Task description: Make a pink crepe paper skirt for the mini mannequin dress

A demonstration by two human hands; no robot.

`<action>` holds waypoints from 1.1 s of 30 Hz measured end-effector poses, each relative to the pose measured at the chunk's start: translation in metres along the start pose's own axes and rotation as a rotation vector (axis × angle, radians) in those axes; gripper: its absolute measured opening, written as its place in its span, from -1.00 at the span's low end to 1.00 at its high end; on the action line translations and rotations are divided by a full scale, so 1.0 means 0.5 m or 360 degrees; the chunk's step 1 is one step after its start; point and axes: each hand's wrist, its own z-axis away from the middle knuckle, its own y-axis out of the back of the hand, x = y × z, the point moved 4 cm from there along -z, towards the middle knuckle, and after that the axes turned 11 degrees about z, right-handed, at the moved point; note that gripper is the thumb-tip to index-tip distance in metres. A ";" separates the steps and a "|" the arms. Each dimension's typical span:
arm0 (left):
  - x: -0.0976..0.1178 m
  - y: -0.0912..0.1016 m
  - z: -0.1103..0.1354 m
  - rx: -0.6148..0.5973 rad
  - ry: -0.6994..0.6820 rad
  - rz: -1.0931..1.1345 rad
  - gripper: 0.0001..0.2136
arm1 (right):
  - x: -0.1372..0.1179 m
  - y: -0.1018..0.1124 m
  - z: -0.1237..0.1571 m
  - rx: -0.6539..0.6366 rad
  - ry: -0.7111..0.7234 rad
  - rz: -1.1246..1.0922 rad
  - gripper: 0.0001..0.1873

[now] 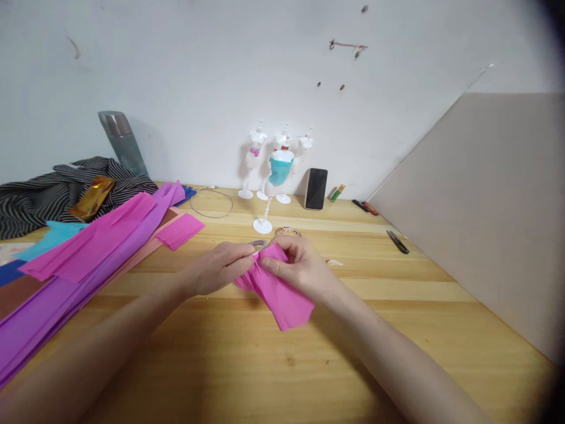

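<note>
While the big wooden surface (397, 330) fills the bottom of the frame, long pink and purple paper sheets (88, 259) lie on its left side. Near the middle, a small piece of pink paper (285, 303) is bunched up at its top and spreads out flat lower down, with soft creases. The left hand (216, 270) and right hand (302, 268) pinch its top edge, fingers closed tight on it. Little white doll stands (271, 171) are at the back, by the wall.
</note>
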 end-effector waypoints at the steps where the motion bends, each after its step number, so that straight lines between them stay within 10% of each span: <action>1: 0.001 -0.001 -0.001 -0.0014 0.0000 -0.0018 -0.72 | -0.002 -0.001 0.000 -0.0016 0.0038 0.0019 -0.78; 33: 0.021 0.002 -0.002 0.0020 -0.0065 -0.0220 -0.75 | 0.003 0.011 -0.004 0.0021 0.0040 -0.0013 -0.86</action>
